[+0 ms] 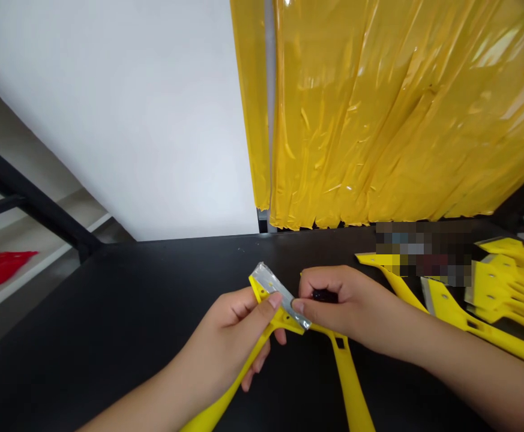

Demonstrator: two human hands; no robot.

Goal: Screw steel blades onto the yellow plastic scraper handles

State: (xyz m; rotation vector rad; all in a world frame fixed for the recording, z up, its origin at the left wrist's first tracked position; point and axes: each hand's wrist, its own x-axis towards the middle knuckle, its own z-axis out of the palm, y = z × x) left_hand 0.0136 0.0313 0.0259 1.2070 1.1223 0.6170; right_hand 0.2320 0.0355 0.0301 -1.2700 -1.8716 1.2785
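Note:
My left hand [243,318] is closed round the neck of a yellow scraper [232,393], held at a tilt above the table. Across the scraper's head lies a silvery metal strip [268,281], pressed down by my left thumb. My right hand [334,297] is curled beside it, its thumb tip touching or very close to the strip's right edge. A small glossy black object [325,296] shows in the curled right fingers; its kind is mostly hidden. Beneath that hand a second yellow scraper [349,378] lies on the table, its head partly covered.
Several more yellow scrapers [498,288] lie at the right on the black table [108,324], one [451,306] near my right forearm. Yellow plastic strips [356,120] and a white panel [131,108] stand behind. A red item [7,267] rests on a left shelf. One patch is blurred.

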